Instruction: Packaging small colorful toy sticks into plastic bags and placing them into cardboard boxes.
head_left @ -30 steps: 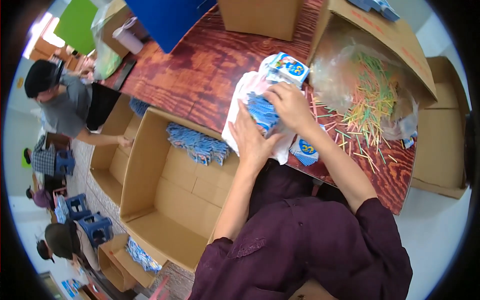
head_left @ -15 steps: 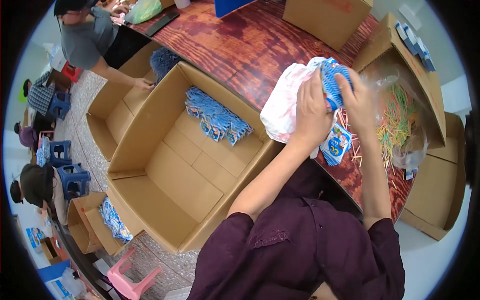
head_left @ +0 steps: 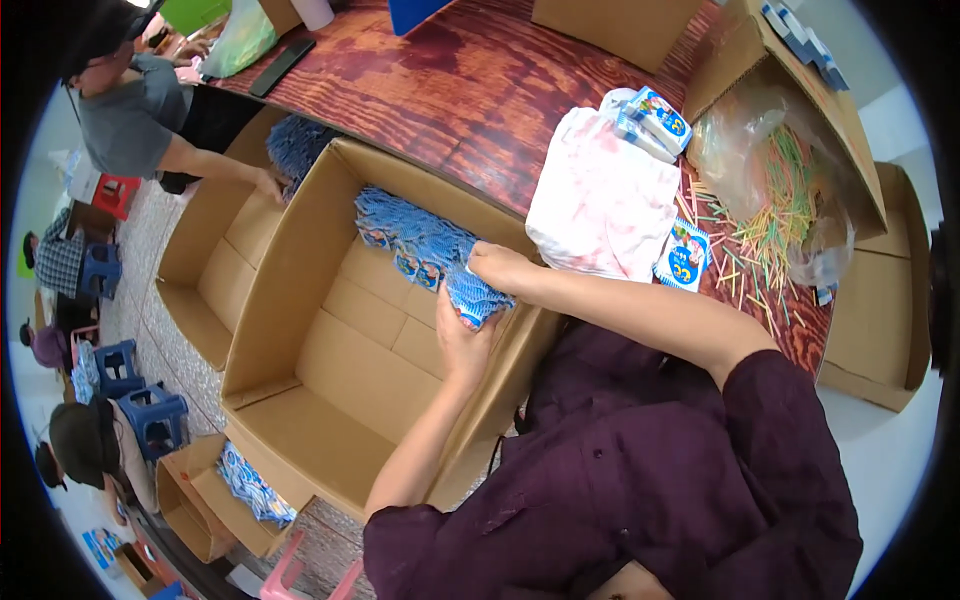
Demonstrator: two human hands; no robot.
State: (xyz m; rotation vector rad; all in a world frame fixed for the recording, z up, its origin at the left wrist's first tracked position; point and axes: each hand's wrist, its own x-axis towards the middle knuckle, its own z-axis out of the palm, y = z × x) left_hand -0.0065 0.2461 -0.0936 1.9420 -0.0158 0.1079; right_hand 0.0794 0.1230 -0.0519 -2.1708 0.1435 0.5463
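Our left hand [head_left: 466,342] cups the packets [head_left: 478,296], our right hand [head_left: 502,270] curls closed on their far end; we should settle them square beside the row [head_left: 410,232] in the box [head_left: 340,362].

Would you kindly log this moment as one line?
Left hand: holding bundle; right hand: touching bundle; bundle: in box, beside packets; cloth: on table

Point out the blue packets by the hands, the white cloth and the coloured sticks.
Blue packets [head_left: 420,240]: head view, middle of the row.
White cloth [head_left: 603,200]: head view, its middle.
Coloured sticks [head_left: 778,212]: head view, middle of the heap.
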